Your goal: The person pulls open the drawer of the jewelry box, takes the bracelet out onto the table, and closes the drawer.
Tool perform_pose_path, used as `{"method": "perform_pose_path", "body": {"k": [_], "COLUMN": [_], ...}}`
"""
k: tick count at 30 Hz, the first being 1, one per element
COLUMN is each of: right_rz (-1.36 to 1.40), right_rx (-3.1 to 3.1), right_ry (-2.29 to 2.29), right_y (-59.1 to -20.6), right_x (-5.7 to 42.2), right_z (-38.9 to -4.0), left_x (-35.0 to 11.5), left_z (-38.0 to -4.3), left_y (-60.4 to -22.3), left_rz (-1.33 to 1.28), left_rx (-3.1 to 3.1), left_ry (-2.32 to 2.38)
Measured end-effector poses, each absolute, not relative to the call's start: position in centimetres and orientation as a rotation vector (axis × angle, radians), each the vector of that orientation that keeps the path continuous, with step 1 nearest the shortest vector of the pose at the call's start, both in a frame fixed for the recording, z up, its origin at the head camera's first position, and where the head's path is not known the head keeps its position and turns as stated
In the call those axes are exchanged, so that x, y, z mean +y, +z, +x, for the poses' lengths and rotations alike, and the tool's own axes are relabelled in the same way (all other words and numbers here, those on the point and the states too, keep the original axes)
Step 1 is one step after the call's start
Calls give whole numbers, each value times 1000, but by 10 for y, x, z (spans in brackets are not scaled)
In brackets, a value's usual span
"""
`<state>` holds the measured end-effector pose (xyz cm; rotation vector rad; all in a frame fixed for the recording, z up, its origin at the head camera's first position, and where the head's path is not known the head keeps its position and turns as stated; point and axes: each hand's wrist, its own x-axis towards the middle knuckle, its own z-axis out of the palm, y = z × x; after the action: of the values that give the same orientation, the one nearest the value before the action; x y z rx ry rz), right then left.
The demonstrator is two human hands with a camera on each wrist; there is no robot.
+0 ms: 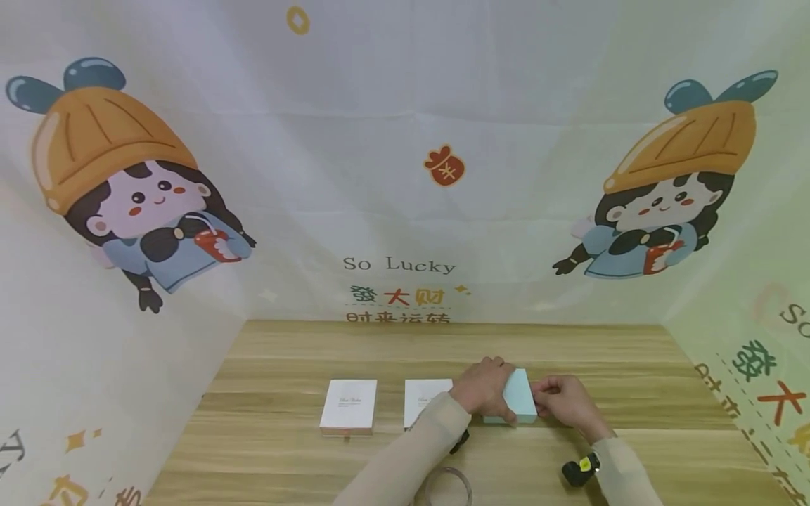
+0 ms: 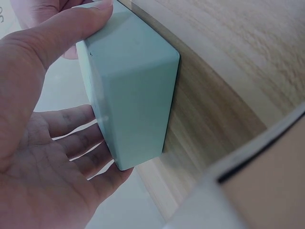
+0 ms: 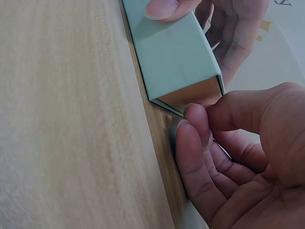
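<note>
A mint-green drawer box (image 1: 522, 399) lies on the wooden table, right of centre. My left hand (image 1: 484, 386) grips it, the thumb on its near side and the other fingers at its far side, as the left wrist view shows. In the right wrist view, a copper-brown end panel (image 3: 193, 94) sits inside the box's green shell. At that end my right hand (image 1: 567, 402) pinches with thumb and curled index finger; the fingertips hide what lies between them.
Two white boxes (image 1: 349, 402) with small print lie left of the green one; my left arm partly covers the nearer. A ring-shaped roll (image 1: 468, 481) rests at the table's front. Printed cloth walls (image 1: 506, 281) enclose the table's back and sides.
</note>
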<state>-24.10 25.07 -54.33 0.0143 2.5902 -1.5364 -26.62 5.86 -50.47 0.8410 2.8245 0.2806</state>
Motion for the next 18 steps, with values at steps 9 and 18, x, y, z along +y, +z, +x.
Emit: {"method": "perform_pose_path", "body": {"k": [9,18], "right_rz": [21,5], "right_rx": [2603,2612], "right_ry": [-1509,-1521], "right_y": [-543,-544], "right_x": [254,263], "right_z": [-239,-239], "left_x": [59,58], "left_z": [-265,-265], "left_y": [-504,-505], "left_rz": [828,815], "left_rx": [2821,2829], "left_ry": [290,290]}}
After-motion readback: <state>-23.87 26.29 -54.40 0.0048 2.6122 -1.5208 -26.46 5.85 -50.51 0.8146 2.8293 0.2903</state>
